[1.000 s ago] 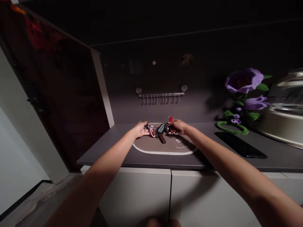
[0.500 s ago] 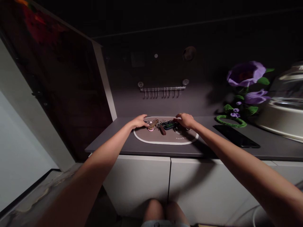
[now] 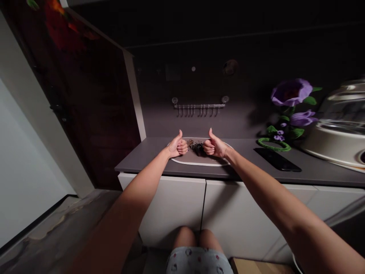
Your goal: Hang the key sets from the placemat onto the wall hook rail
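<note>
Both hands make a thumbs-up above the oval mat, which is brown with a white rim. My left hand has its fingers curled into a fist, thumb pointing up, over the mat's left part. On the right part, my right hand is curled the same way with its thumb raised. Neither fist shows anything inside it. Between them lies a cluster of keys and key fobs on the mat, partly hidden by the hands.
A hook rail is fixed to the wall behind. On the counter, to the right, are a black phone, a green ring, purple flowers and a cream appliance. White cabinet doors stand below.
Both hands have left the mat's keys and closed into fists with thumbs raised, closer together. The camera view has shifted, showing more of the lap and floor.
</note>
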Available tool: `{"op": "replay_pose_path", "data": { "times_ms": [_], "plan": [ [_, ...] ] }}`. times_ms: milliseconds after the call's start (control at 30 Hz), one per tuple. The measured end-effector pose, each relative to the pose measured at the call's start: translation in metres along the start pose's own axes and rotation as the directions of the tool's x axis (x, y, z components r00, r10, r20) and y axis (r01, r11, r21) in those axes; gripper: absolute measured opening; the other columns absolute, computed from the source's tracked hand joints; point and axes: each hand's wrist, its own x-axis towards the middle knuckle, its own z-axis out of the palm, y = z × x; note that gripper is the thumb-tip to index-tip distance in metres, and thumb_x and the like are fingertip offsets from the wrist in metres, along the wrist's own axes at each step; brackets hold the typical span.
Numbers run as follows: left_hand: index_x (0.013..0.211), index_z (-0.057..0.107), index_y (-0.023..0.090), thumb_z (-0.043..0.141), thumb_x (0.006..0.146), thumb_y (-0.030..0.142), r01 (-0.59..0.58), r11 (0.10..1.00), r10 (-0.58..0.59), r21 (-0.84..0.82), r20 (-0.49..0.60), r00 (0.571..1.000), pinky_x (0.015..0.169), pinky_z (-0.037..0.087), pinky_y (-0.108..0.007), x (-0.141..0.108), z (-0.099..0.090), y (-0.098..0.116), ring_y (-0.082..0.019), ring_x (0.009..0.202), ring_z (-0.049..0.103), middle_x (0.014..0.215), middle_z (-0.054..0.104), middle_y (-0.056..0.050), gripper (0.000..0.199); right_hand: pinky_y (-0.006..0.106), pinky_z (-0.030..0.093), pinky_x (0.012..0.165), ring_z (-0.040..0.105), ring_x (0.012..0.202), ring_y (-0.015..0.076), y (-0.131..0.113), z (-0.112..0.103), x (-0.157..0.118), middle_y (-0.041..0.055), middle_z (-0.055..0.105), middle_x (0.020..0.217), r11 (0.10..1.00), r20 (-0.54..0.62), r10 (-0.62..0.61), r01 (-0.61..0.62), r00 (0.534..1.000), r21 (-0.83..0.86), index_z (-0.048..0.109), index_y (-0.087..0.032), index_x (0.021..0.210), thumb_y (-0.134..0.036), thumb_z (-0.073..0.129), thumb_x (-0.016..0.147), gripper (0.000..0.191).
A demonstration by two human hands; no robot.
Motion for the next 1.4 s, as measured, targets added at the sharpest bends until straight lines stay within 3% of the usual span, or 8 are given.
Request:
{"op": "replay_pose_path", "data": {
  "times_ms": [233,633,800,933,1067,1167,1267,1400],
  "plan": [
    [0.039,0.019,0.019,0.025,0.067,0.074,0.034,0.991,-0.042,-0.129,-0.063,0.997,0.031,0.016,-0.02,-0.002,-0.009,-0.016,-0.005,0.028,0.02,0.031,0.017,0.004,0.062,0.017,0.016,0.032,0.014,0.032,0.0046,0.024,-0.009,-0.012,-0.0053,0.016,0.033,0.982,-0.145,-0.065,0.089,0.987,0.166,0.015,-0.02,0.041,-0.076,0.005,0.071,0.064],
    [0.04,0.02,0.02,0.026,0.068,0.074,0.013,0.994,-0.017,-0.111,-0.039,0.999,0.032,0.015,-0.02,-0.001,-0.011,-0.016,-0.005,0.028,0.02,0.031,0.018,0.004,0.061,0.017,0.016,0.031,0.015,0.031,0.0046,0.024,-0.01,-0.01,-0.0055,0.018,0.034,0.973,-0.147,-0.066,0.096,0.987,0.209,0.017,-0.02,0.042,-0.074,0.012,0.074,0.062],
    [0.045,0.03,0.018,0.031,0.076,0.065,0.005,0.999,-0.005,-0.038,-0.013,1.0,0.032,0.015,-0.018,0.0,-0.011,-0.003,-0.005,0.03,0.021,0.034,0.021,0.005,0.056,0.016,0.015,0.032,0.015,0.032,0.0039,0.017,-0.006,-0.001,-0.0063,0.017,0.036,0.978,-0.123,-0.045,0.069,0.991,0.198,0.019,-0.019,0.043,-0.073,0.016,0.074,0.062],
    [0.054,0.042,0.015,0.041,0.081,0.051,-0.113,0.989,0.116,0.093,-0.028,0.993,0.034,0.017,-0.016,0.002,-0.018,0.019,-0.004,0.032,0.024,0.039,0.027,0.005,0.045,0.015,0.014,0.032,0.016,0.033,0.0037,0.004,0.004,0.018,-0.0065,0.021,0.037,0.988,-0.124,-0.054,0.071,0.991,0.135,0.027,-0.018,0.046,-0.07,0.02,0.077,0.061],
    [0.062,0.047,0.014,0.054,0.077,0.041,-0.27,0.929,0.3,0.255,-0.089,0.95,0.038,0.02,-0.017,0.009,-0.033,0.038,-0.003,0.034,0.025,0.043,0.034,0.006,0.032,0.016,0.013,0.032,0.016,0.033,0.0034,-0.008,0.016,0.048,-0.0077,0.021,0.037,0.996,-0.148,-0.092,0.094,0.985,0.008,0.033,-0.017,0.051,-0.067,0.028,0.078,0.057],
    [0.062,0.047,0.014,0.061,0.072,0.039,-0.324,0.858,0.413,0.399,-0.159,0.897,0.04,0.023,-0.017,0.018,-0.048,0.044,-0.003,0.037,0.031,0.045,0.04,0.005,0.03,0.016,0.014,0.033,0.016,0.032,0.0035,-0.012,0.023,0.071,-0.0086,0.021,0.037,0.983,-0.225,-0.183,0.171,0.957,-0.071,0.04,-0.017,0.056,-0.062,0.035,0.079,0.051],
    [0.064,0.05,0.013,0.06,0.071,0.038,-0.292,0.77,0.49,0.568,-0.232,0.84,0.043,0.025,-0.018,0.025,-0.064,0.043,-0.004,0.042,0.036,0.048,0.044,0.004,0.028,0.017,0.015,0.033,0.019,0.032,0.0037,-0.012,0.027,0.093,-0.0089,0.026,0.038,0.96,-0.361,-0.269,0.216,0.893,-0.181,0.046,-0.017,0.064,-0.052,0.045,0.08,0.039],
    [0.069,0.054,0.013,0.056,0.072,0.031,-0.183,0.603,0.567,0.777,-0.256,0.783,0.05,0.031,-0.019,0.027,-0.082,0.034,-0.006,0.049,0.04,0.054,0.048,0.003,0.018,0.018,0.022,0.036,0.031,0.035,0.0053,-0.003,0.026,0.118,-0.006,0.038,0.044,0.902,-0.498,-0.372,0.177,0.784,-0.395,0.05,-0.016,0.07,-0.035,0.046,0.082,0.023]
  ]
}}
